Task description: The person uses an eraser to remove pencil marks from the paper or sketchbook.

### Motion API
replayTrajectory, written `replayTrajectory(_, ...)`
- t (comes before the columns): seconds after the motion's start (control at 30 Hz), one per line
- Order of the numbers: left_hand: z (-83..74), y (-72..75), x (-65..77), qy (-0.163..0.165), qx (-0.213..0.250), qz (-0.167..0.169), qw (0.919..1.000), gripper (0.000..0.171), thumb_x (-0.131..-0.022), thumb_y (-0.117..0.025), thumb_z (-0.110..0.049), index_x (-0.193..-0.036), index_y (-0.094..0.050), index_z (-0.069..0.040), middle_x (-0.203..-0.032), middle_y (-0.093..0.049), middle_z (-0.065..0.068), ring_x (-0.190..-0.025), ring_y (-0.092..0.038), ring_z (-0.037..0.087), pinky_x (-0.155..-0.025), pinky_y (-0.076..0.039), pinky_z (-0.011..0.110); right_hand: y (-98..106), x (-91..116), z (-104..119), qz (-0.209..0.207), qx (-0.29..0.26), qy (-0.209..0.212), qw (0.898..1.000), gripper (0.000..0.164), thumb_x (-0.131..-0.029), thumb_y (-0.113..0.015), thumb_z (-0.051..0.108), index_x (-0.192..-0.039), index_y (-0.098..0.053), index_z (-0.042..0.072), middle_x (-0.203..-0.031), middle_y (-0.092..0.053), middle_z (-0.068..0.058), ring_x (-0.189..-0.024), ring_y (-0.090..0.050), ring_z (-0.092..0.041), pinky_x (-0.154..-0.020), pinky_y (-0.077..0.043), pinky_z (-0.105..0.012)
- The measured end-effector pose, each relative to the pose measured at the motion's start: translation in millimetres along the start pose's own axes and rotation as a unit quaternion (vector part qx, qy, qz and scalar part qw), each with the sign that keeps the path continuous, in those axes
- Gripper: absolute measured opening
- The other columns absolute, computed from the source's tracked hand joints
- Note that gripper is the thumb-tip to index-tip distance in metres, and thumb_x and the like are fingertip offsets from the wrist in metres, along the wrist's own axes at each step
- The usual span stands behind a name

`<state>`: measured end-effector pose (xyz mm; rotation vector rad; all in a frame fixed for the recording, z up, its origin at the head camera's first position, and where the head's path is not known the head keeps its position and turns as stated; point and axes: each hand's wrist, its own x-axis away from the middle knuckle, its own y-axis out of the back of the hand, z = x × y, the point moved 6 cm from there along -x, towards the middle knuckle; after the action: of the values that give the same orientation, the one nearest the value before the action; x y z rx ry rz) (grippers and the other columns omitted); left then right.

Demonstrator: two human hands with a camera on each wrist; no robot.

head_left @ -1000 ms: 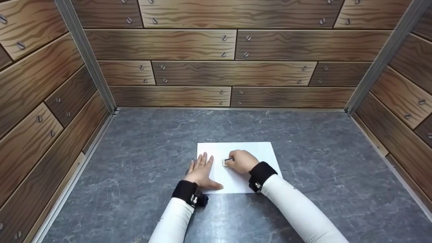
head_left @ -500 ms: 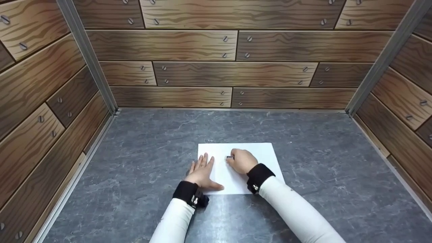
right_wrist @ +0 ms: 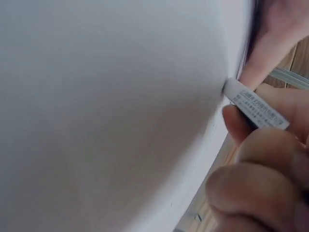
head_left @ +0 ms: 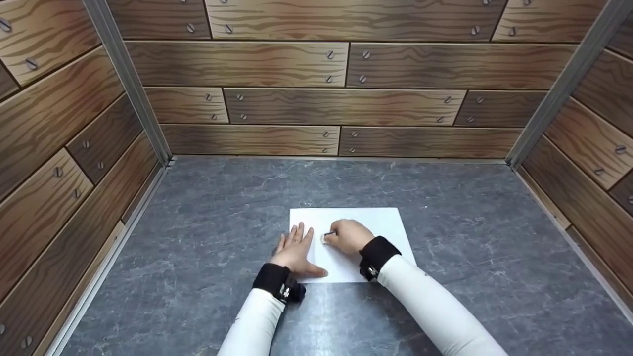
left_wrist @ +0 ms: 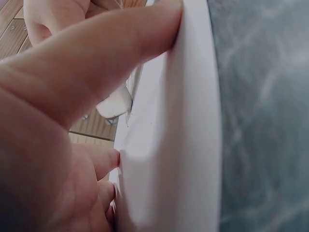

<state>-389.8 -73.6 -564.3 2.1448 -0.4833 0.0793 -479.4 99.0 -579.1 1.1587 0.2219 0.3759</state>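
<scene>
A white sheet of paper (head_left: 366, 217) lies on the grey tabletop. My left hand (head_left: 294, 256) rests on its left side, fingers spread and straight, thumb (left_wrist: 145, 34) by the near edge. My right hand (head_left: 352, 236) pinches an eraser (right_wrist: 258, 106) between thumb and curled fingers. The eraser wears a printed sleeve, and its white end (right_wrist: 232, 88) meets the paper. In the left wrist view the eraser's rounded white tip (left_wrist: 116, 103) shows beyond my left thumb. Most of the sleeve is hidden by my right fingers in the head view.
Wood-patterned panels (head_left: 282, 106) enclose the table at the back and both sides, with grey metal posts (head_left: 131, 84) at the corners. Around the paper spreads the grey marbled tabletop (head_left: 222, 207). Each wrist wears a black strap (head_left: 380, 252) with a small camera.
My right hand has slid the eraser away and back over the paper, ending slightly further left, closer to my left hand. The left hand and the sheet stay in place.
</scene>
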Motion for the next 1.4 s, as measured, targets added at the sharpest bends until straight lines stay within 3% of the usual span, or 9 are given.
replayTrajectory(0.13,0.3,-1.3,-0.2,-0.002,0.002,0.003,1.0,0.127,-0.095,-0.098,-0.045,-0.186,-0.023,0.0,-0.197,-0.005,0.029,-0.187,-0.002,0.046,-0.152,-0.001,0.069,3,0,-4,-0.024,-0.002,-0.037,0.999,0.028,-0.113,-0.078,0.035,-0.101,-0.08,0.01,-0.092,-0.082,-0.008,-0.074,-0.062,-0.016,-0.077,-0.058,-0.041)
replayTrajectory(0.3,4.8,-2.4,-3.7,-0.002,-0.002,0.003,1.0,0.128,-0.094,-0.098,-0.046,-0.186,-0.023,0.0,-0.197,-0.004,0.029,-0.187,-0.002,0.046,-0.152,-0.001,0.069,-2,3,3,0.001,-0.003,0.005,1.0,0.029,-0.113,-0.078,0.034,-0.106,-0.083,0.007,-0.098,-0.085,-0.01,-0.08,-0.069,-0.019,-0.084,-0.063,-0.044)
replayTrajectory(0.47,5.9,-2.5,-5.2,0.003,0.002,0.009,1.0,0.128,-0.095,-0.098,-0.048,-0.187,-0.021,-0.001,-0.198,-0.003,0.027,-0.188,-0.001,0.045,-0.152,-0.001,0.068,2,1,-4,-0.019,-0.008,-0.037,0.999,0.029,-0.113,-0.077,0.033,-0.096,-0.077,0.01,-0.085,-0.075,-0.005,-0.072,-0.058,-0.017,-0.073,-0.052,-0.037)
replayTrajectory(0.67,6.5,-2.7,-4.5,-0.001,-0.001,0.005,1.0,0.128,-0.095,-0.098,-0.047,-0.187,-0.022,0.0,-0.197,-0.004,0.028,-0.187,-0.001,0.046,-0.152,-0.002,0.069,-2,-1,-2,0.009,-0.018,-0.019,1.0,0.031,-0.114,-0.076,0.037,-0.104,-0.082,0.008,-0.091,-0.08,-0.006,-0.073,-0.061,-0.014,-0.075,-0.055,-0.035)
replayTrajectory(0.83,5.1,-2.3,-4.7,-0.004,-0.002,0.009,0.9999,0.128,-0.095,-0.097,-0.048,-0.187,-0.021,-0.001,-0.197,-0.003,0.028,-0.187,-0.001,0.046,-0.152,-0.001,0.069,6,0,-14,-0.032,-0.011,-0.067,0.997,0.029,-0.113,-0.077,0.035,-0.102,-0.081,0.009,-0.092,-0.081,-0.008,-0.074,-0.061,-0.017,-0.077,-0.056,-0.039)
replayTrajectory(1.03,5.9,-1.0,-4.2,0.002,-0.001,0.005,1.0,0.128,-0.095,-0.098,-0.048,-0.187,-0.022,-0.001,-0.198,-0.004,0.028,-0.188,-0.001,0.045,-0.152,-0.001,0.068,3,1,-12,0.024,-0.024,-0.012,0.999,0.031,-0.113,-0.077,0.036,-0.1,-0.079,0.008,-0.087,-0.075,-0.004,-0.073,-0.058,-0.014,-0.073,-0.05,-0.032)
replayTrajectory(1.27,4.2,-2.3,-5.2,-0.001,0.002,0.01,0.9999,0.128,-0.096,-0.097,-0.048,-0.187,-0.021,-0.001,-0.198,-0.003,0.028,-0.188,0.0,0.045,-0.152,0.0,0.069,16,5,-21,-0.027,-0.005,-0.065,0.998,0.029,-0.113,-0.076,0.034,-0.097,-0.078,0.009,-0.085,-0.075,-0.005,-0.073,-0.059,-0.018,-0.074,-0.051,-0.037)
replayTrajectory(1.4,4.5,-1.7,-5.5,0.002,-0.001,0.007,1.0,0.127,-0.096,-0.098,-0.047,-0.187,-0.022,-0.001,-0.198,-0.004,0.027,-0.188,-0.001,0.045,-0.152,-0.002,0.068,12,5,-19,0.01,-0.006,-0.037,0.999,0.029,-0.114,-0.075,0.035,-0.105,-0.079,0.007,-0.09,-0.076,-0.006,-0.075,-0.059,-0.017,-0.076,-0.052,-0.036)
